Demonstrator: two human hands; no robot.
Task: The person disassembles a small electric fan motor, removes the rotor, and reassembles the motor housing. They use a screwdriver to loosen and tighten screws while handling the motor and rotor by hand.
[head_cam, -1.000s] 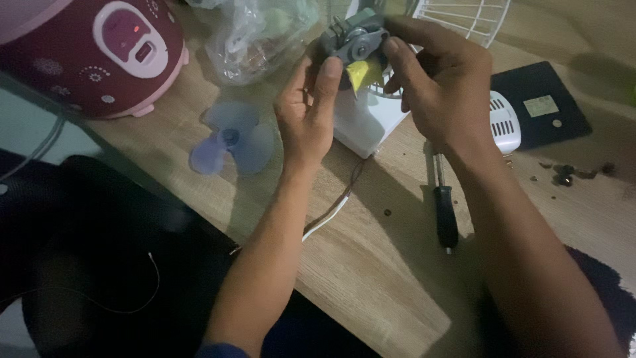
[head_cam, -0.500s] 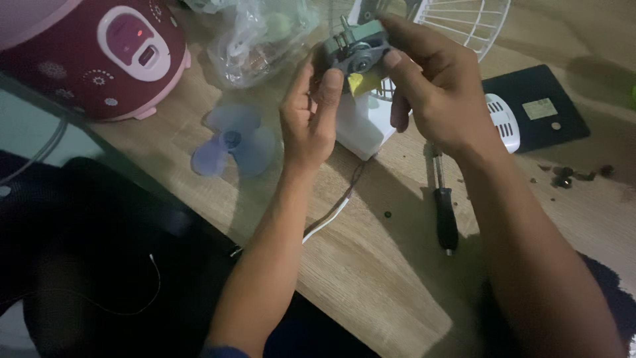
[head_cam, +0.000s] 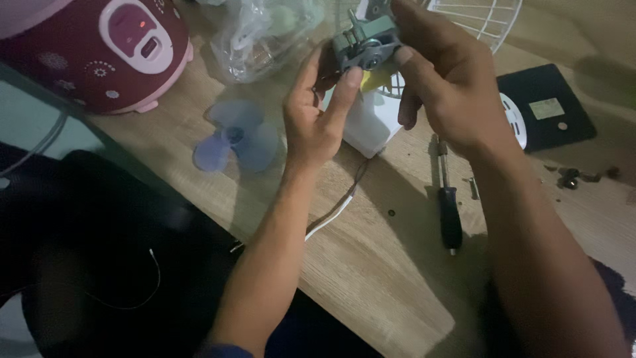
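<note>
Since a second ago you lifted the small grey motor (head_cam: 366, 45) a little higher, toward the twelve o'clock edge of view. Your right hand (head_cam: 442, 79) gripped it from above; your left hand (head_cam: 318, 113) pinched its lower edge with fingertips. It hung above the desk (head_cam: 371, 265), over the white fan housing (head_cam: 368, 122). A blue fan blade (head_cam: 235, 136) lay at nine o'clock, a screwdriver (head_cam: 449, 199) at four.

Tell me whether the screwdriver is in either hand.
No, the screwdriver lies on the table while both hands hold the small motor.
</note>
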